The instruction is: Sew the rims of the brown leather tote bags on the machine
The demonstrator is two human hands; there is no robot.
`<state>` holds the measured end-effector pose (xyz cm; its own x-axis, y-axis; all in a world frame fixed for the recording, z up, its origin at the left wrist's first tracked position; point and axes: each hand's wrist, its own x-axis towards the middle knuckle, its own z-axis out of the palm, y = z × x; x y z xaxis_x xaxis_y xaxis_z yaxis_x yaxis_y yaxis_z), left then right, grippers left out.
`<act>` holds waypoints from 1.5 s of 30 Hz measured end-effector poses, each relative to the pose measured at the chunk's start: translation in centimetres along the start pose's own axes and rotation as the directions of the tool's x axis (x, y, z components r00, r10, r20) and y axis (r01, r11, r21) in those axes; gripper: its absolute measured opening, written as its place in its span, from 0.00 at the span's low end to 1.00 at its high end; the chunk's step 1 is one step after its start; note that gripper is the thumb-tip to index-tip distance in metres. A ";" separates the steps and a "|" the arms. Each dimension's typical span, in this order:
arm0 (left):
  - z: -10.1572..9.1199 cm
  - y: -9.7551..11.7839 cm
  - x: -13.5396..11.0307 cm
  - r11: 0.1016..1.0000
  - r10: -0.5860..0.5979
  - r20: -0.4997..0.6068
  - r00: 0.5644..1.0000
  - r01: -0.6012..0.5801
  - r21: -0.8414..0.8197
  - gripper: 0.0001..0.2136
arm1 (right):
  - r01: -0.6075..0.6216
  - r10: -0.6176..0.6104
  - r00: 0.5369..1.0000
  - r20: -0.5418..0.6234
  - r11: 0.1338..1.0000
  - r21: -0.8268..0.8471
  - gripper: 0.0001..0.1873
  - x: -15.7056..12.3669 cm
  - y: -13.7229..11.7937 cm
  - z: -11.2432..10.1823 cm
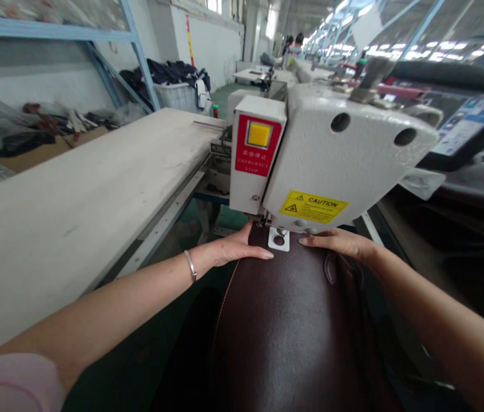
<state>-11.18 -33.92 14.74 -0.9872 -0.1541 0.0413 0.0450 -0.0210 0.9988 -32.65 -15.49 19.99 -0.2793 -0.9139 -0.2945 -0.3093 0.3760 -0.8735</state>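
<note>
Brown leather (276, 320) sits under sewing machine (336, 149) head, white square (273, 242) on top. Left hand (235, 249) holds left edge, thumb spread wide from fingers; right hand (349, 243) holds right side, thumb on top, other fingers mostly hidden.

chinese characters and "emergency stop" on the red panel (257, 152) of the white box (246, 194) — "caution" on the machine head's (332, 157) yellow sticker (314, 206) — finer print illegible.
</note>
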 end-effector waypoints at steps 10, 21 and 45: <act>0.8 -0.1 -0.2 0.996 -0.032 -0.095 0.995 0.025 -0.080 0.49 | 0.077 -0.079 0.995 -0.064 0.996 -0.034 0.32 0.5 -2.6 1.1; 0.7 -0.6 0.0 0.996 0.010 -0.107 0.994 -0.020 -0.084 0.48 | 0.055 -0.057 0.993 -0.100 0.998 -0.029 0.39 0.8 -1.8 0.6; 0.9 -0.3 -0.4 0.997 0.074 -0.136 0.988 -0.075 -0.008 0.37 | 0.050 -0.052 0.988 -0.144 0.999 -0.016 0.40 0.9 -2.5 0.8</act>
<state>-10.95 -32.94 14.40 -0.9511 -0.2883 0.1106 0.1205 -0.0170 0.9926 -31.46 -17.40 21.57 -0.3909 -0.9007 -0.1895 -0.3373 0.3317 -0.8810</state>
